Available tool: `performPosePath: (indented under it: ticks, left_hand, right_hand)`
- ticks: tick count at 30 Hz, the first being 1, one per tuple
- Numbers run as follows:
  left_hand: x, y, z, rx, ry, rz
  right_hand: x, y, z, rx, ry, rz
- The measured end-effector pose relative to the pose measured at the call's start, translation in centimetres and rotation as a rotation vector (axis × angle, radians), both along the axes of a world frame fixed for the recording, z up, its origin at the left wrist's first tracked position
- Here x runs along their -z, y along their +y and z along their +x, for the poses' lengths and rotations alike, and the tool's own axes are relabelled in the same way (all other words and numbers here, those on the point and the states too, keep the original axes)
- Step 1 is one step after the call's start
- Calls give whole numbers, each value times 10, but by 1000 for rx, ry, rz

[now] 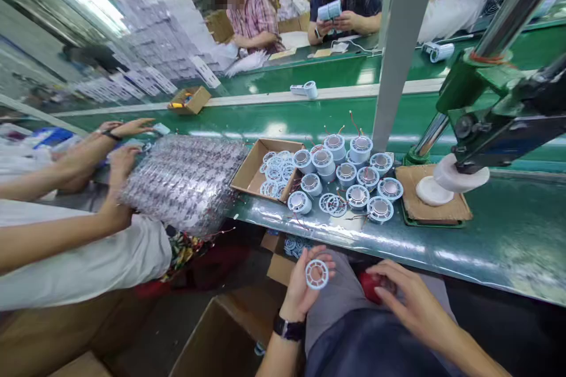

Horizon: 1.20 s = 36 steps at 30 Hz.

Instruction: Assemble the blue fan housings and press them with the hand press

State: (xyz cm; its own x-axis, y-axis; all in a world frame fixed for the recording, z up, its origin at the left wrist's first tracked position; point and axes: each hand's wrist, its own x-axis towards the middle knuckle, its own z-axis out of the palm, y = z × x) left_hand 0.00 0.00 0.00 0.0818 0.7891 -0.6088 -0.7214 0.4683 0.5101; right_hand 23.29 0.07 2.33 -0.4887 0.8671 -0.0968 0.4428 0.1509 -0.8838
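My left hand (299, 290), palm up above my lap, holds a light-blue plastic spoked ring (317, 274) at the fingers. To its right my right hand (404, 290) hangs over my legs, fingers curved and apart, with nothing visible in them. Just beside those fingers is a red rounded object (370, 287), partly hidden. On the bench ahead stand several light-blue round housings (323, 158) with metallic discs and thin wires. A few loose rings (333, 204) lie among them, and more rings fill a cardboard tray (239, 181) to the left.
A green lever press (464, 123) with white round pads stands right of the housings. Clear bubbled packs (186, 179) sit to the left, near a co-worker's arms (95, 212). Open cardboard boxes (221, 336) are below the bench. Two people work across the green belt (212, 123).
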Motion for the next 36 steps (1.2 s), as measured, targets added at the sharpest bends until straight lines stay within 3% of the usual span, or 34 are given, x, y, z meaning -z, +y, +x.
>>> performPosePath:
  ticks: [6,9,12,20,29,36]
  left_hand:
    - [-49,-9,43,70,-98,138]
    - [-74,-7,51,65,-90,185]
    - [-87,-5,54,90,-90,199]
    - [-97,-5,60,162,-148,189]
    - [-94,-14,63,97,18,208]
    - [-96,-14,64,104,15,256]
  right_hand:
    - [-26,-1,-31,-114,10,153]
    - [-38,0,-32,-114,46,189]
    - [-46,1,-28,-82,134,186]
    - [-52,3,-25,1,296,125]
    - [-49,-1,-29,12,481,-83]
    - [-48,-2,-28,4,506,-112]
